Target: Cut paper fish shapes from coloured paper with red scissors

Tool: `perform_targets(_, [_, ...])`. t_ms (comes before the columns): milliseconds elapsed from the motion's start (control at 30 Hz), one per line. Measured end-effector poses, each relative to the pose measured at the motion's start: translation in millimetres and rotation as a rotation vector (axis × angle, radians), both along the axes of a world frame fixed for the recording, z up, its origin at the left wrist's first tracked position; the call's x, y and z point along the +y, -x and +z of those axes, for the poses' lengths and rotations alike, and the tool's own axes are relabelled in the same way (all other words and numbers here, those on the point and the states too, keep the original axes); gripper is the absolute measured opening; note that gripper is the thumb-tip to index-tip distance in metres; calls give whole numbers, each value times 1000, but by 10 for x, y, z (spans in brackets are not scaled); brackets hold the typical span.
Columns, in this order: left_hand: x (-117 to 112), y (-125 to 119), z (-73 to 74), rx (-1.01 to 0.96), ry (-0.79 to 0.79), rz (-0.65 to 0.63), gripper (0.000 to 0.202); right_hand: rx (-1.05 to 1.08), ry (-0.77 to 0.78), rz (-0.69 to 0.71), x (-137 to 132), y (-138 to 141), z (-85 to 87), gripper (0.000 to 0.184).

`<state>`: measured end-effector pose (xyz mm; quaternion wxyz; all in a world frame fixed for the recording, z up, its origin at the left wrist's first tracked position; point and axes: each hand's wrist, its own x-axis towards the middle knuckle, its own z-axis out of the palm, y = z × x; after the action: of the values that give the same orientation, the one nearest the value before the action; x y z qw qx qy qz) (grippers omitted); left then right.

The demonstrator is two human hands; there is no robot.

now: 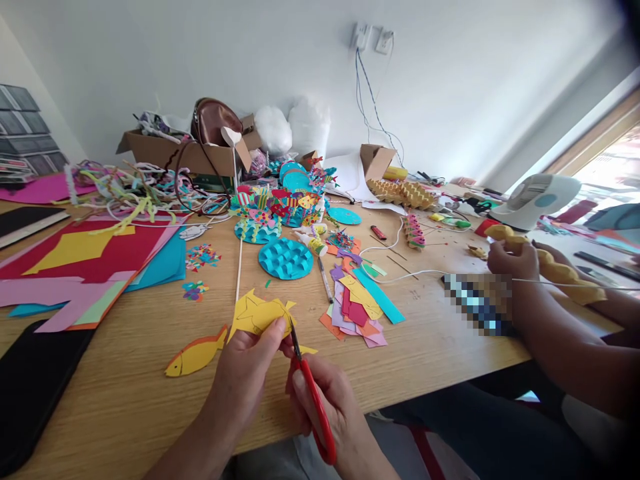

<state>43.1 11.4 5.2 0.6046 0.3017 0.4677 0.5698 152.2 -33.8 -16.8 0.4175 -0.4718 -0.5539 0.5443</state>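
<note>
My left hand [247, 373] pinches a yellow paper cut-out [260, 313] above the table's front edge. My right hand [325, 400] grips red-handled scissors [313, 393], whose blades point up into the right side of that yellow paper. A finished yellow and orange paper fish [196, 355] lies flat on the wooden table [150, 400] just left of my left hand.
Coloured paper scraps [357, 307], a blue folded paper disc [286, 258] and paper sheets [80, 267] cover the table. A cardboard box [185, 153] stands at the back. At the right, another person's hands [513, 260] hold a yellow twisted piece [550, 267]. A black mat [35, 380] lies front left.
</note>
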Motion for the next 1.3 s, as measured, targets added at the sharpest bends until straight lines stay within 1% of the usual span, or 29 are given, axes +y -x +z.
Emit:
perform_targets(167, [-12,2,-5,1,8,-10,11,-46,-24,-9,2,-13,-75,47])
perform_targets(300, [-25,1,7,3,17,-15,12,-56,-36,-19,-10,-26,-100,47])
perform_targets(533, [-11,8,15,25,5,-37,13,-88,-59,-24,-4,-19,-97,47])
perform_targets(667, [-18,26,-11,31,-9,-70,13,-89,-62,-31,-5,-20,-100,45])
perform_targets(867, [-9,41,-73,80,-13,-105,15,-112,-53,-10,-21,-22,-25,43])
perform_targets(1067, [-24,43,-85,109,-13,-132,16,-107,-21,-12,-28,-21,13,39])
perform_targets(1300, [-38,58,-80,115,-29,-164,15,-95,-33,-15,-34,-38,-30,39])
